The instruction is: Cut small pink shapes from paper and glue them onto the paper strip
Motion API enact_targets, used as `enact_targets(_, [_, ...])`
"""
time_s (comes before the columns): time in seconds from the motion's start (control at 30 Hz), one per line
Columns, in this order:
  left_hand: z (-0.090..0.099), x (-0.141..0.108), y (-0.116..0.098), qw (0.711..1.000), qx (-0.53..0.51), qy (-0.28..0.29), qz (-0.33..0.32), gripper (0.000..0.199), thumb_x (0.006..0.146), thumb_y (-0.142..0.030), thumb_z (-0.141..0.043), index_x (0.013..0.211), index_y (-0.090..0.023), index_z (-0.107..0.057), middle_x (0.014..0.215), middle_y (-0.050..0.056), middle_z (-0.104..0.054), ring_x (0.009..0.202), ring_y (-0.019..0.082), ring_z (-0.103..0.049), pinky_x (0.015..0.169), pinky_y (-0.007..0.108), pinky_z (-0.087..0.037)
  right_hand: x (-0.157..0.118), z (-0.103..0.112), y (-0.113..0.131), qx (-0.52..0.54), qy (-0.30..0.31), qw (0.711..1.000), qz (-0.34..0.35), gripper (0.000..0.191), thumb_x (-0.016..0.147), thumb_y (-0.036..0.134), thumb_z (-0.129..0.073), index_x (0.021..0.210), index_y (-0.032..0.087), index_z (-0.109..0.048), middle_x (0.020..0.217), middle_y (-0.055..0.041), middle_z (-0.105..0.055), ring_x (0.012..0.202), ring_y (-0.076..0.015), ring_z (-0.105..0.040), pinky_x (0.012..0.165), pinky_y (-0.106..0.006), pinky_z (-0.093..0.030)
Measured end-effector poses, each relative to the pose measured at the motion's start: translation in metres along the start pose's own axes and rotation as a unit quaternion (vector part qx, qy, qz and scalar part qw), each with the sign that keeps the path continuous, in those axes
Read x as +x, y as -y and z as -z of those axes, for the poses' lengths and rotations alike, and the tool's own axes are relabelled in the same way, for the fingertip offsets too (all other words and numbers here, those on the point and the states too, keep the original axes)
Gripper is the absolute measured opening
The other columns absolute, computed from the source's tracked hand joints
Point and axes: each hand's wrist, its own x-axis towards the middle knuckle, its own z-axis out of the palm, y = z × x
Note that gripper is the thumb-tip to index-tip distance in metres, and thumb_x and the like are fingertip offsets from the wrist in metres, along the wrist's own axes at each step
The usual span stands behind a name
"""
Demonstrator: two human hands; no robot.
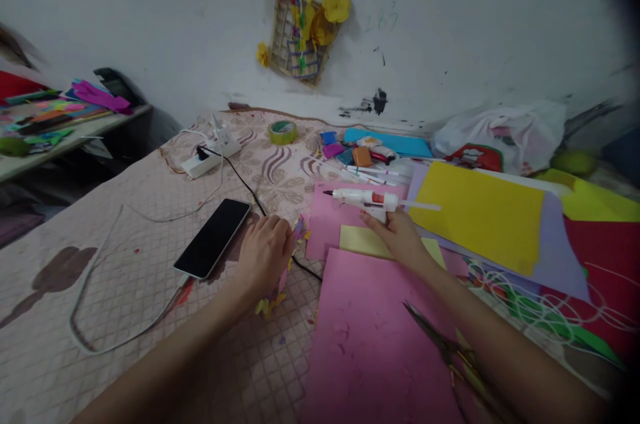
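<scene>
My right hand (395, 236) is wrapped round the grip of a white glue gun (357, 197), its dark nozzle pointing left and a glue stick (423, 206) poking out of the back. Fingers curled, my left hand (267, 247) is closed on a strip of small purple, pink and yellow paper pieces (274, 297); the hand partly hides it. Beneath the glue gun lie pink paper (325, 224) and a pale yellow sheet (367, 241). A larger pink sheet (370, 344) spreads between my forearms, with scissors (445, 344) beside my right forearm.
To the left lies a phone (214, 239) on a white cable. Behind it are a power strip (213, 154) and green tape (283, 133). Stacked yellow paper (485, 211) and tangled white cord (530, 301) are at right. A black cable (243, 181) runs beneath my left hand.
</scene>
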Motion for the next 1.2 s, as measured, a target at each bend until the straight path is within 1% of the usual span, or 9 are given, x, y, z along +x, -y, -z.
enact_targets(0.17, [-0.002,-0.002,0.0,1.0,-0.005,0.016,0.01,0.016,0.085,-0.024,-0.041,0.077,-0.017,-0.052,0.078,0.006,-0.057,0.074,0.019,-0.051,0.069,0.031,-0.036,0.0,0.0,0.0,0.009,-0.006,1.0,0.003,0.029,0.08,0.042,-0.051,0.063,0.019,-0.054,0.056,-0.0013,-0.051,0.053,-0.0165,-0.048,0.046,-0.025,-0.033])
enact_targets(0.3, [-0.004,-0.004,0.001,0.999,-0.019,0.023,0.026,0.014,0.085,-0.025,-0.041,0.078,-0.017,-0.051,0.078,0.005,-0.058,0.072,0.018,-0.052,0.067,0.03,-0.036,0.0,-0.001,-0.001,0.013,-0.016,1.0,0.01,0.029,0.08,0.042,-0.051,0.066,0.017,-0.055,0.055,-0.0004,-0.05,0.05,-0.0142,-0.046,0.045,-0.024,-0.032])
enact_targets(0.47, [-0.005,-0.004,0.002,0.999,-0.028,0.03,0.034,0.014,0.085,-0.025,-0.042,0.076,-0.017,-0.05,0.077,0.005,-0.058,0.071,0.017,-0.052,0.066,0.029,-0.036,0.0,-0.002,-0.001,0.0,-0.022,1.0,0.01,0.032,0.079,0.043,-0.052,0.06,0.017,-0.052,0.053,0.0002,-0.048,0.048,-0.0131,-0.044,0.044,-0.023,-0.029])
enact_targets(0.6, [-0.007,-0.003,0.004,0.997,-0.058,0.027,0.039,0.011,0.083,-0.022,-0.043,0.074,-0.017,-0.049,0.075,0.004,-0.058,0.069,0.016,-0.052,0.064,0.028,-0.037,0.0,0.0,0.0,0.002,-0.019,1.0,0.003,0.032,0.079,0.043,-0.052,0.059,0.017,-0.051,0.053,0.0,-0.049,0.049,-0.0136,-0.044,0.043,-0.023,-0.029])
enact_targets(0.9, [-0.008,-0.003,0.006,0.995,-0.083,0.025,0.048,0.011,0.082,-0.022,-0.044,0.072,-0.018,-0.049,0.073,0.004,-0.058,0.068,0.016,-0.052,0.063,0.027,-0.036,0.002,-0.003,-0.003,0.028,-0.003,1.0,-0.013,0.027,0.078,0.04,-0.053,0.07,0.016,-0.059,0.063,-0.0023,-0.058,0.056,-0.0166,-0.051,0.051,-0.025,-0.036])
enact_targets(1.03, [-0.007,-0.003,0.006,0.994,-0.091,0.022,0.048,0.012,0.081,-0.021,-0.044,0.071,-0.018,-0.049,0.073,0.004,-0.058,0.068,0.016,-0.052,0.062,0.027,-0.036,-0.004,-0.002,0.008,0.07,0.058,0.996,0.018,0.021,0.08,0.037,-0.053,0.079,0.017,-0.058,0.071,-0.0026,-0.06,0.062,-0.0168,-0.053,0.054,-0.025,-0.039])
enact_targets(1.1, [-0.006,-0.002,0.005,0.994,-0.093,0.024,0.048,0.012,0.081,-0.022,-0.044,0.071,-0.018,-0.05,0.072,0.004,-0.058,0.068,0.016,-0.052,0.062,0.027,-0.036,-0.007,-0.003,0.016,0.079,0.083,0.992,0.051,0.016,0.081,0.033,-0.053,0.08,0.018,-0.056,0.075,-0.003,-0.059,0.066,-0.0165,-0.054,0.057,-0.025,-0.041])
enact_targets(1.2, [-0.005,-0.002,0.004,0.994,-0.092,0.027,0.05,0.012,0.081,-0.021,-0.044,0.071,-0.018,-0.05,0.073,0.005,-0.059,0.068,0.016,-0.053,0.062,0.027,-0.036,-0.009,-0.005,0.026,0.061,0.097,0.987,0.113,0.005,0.082,0.024,-0.053,0.08,0.019,-0.053,0.08,-0.0037,-0.058,0.075,-0.0174,-0.055,0.065,-0.027,-0.042])
